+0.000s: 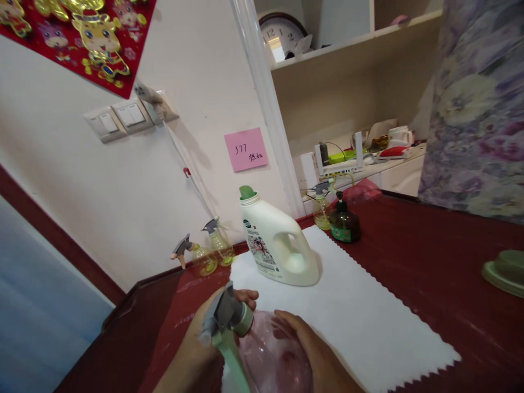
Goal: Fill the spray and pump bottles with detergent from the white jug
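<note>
A pink see-through spray bottle (pixel 278 355) with a grey and green trigger head (pixel 225 316) is close to me at the bottom, tilted to the left. My right hand (pixel 307 338) is wrapped round the right side of its body. My left hand (pixel 245 297) is at the neck, curled behind the trigger head, which hides most of its fingers. Beyond my hands a pale green detergent jug (pixel 282 245) stands upright on a white cloth (pixel 352 316). Its cap is off and a green pouring spout (pixel 247 191) shows in the mouth.
Two yellowish spray bottles (pixel 221 243) are by the wall at left. Another spray bottle (pixel 322 210) and a dark pump bottle (pixel 344 221) are at the cloth's far edge. A green cap-like object (pixel 507 270) lies at right on the dark red table (pixel 417 245). A router (pixel 338 164) is on the shelf.
</note>
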Tool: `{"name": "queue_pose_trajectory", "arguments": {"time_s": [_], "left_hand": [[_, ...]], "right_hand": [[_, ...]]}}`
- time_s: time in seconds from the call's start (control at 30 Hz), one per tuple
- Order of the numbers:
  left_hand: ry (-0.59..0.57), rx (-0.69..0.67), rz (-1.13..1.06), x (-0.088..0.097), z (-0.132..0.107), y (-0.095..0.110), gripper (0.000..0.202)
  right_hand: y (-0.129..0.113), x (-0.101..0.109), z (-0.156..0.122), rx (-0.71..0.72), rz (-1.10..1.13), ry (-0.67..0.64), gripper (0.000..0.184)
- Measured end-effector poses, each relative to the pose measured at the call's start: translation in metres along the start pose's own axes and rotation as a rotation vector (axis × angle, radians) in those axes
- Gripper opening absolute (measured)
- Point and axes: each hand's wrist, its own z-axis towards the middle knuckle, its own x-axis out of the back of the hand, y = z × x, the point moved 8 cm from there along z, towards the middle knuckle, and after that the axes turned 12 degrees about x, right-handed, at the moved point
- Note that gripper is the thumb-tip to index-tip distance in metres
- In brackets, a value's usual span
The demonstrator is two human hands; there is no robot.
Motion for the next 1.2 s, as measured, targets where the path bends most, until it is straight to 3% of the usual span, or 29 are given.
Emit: {"name": "queue_pose_trajectory", "arguments": {"time_s": [0.1,0.23,0.33,0.43,0.6,0.67,0.8,0.93,1.07,1.2], "left_hand": [[0.001,-0.06,-0.059,-0.001,0.004,0.002,0.04],[-0.053,0.091,-0.102,-0.008,-0.019,0.001,0.057],[-0.033,0.135,-0.14,-0.004,-0.032,0.003,0.053],[0.0,0.085,-0.084,-0.002,-0.031,0.007,0.047],[0.178,0.02,-0.056,-0.001,-0.03,0.012,0.074],[0.195,-0.006,-0.045,-0.004,-0.032,0.014,0.077],[0.205,0.001,-0.05,-0.006,-0.034,0.01,0.072],[0.279,0.018,-0.108,-0.003,-0.037,0.008,0.068],[0.306,-0.061,-0.2,0.002,-0.043,0.021,0.062],[0.345,-0.161,-0.211,0.015,-0.052,0.041,0.056]], "right_hand": [[-0.001,0.0,-0.001,-0.007,-0.014,0.008,0.091],[-0.002,0.003,-0.002,-0.004,-0.046,0.023,0.09],[0.002,0.004,-0.003,-0.014,-0.069,0.016,0.093],[0.007,0.003,-0.003,-0.024,-0.037,0.024,0.093],[0.013,0.001,-0.002,-0.002,0.014,0.046,0.092],[0.014,0.0,-0.002,0.008,0.003,0.043,0.089],[0.013,-0.001,-0.002,0.007,0.012,0.035,0.085],[0.01,0.001,0.0,0.015,0.006,0.009,0.093],[0.022,-0.005,0.002,-0.035,-0.03,-0.045,0.111],[0.044,-0.012,0.001,-0.012,-0.096,0.009,0.115]]}}
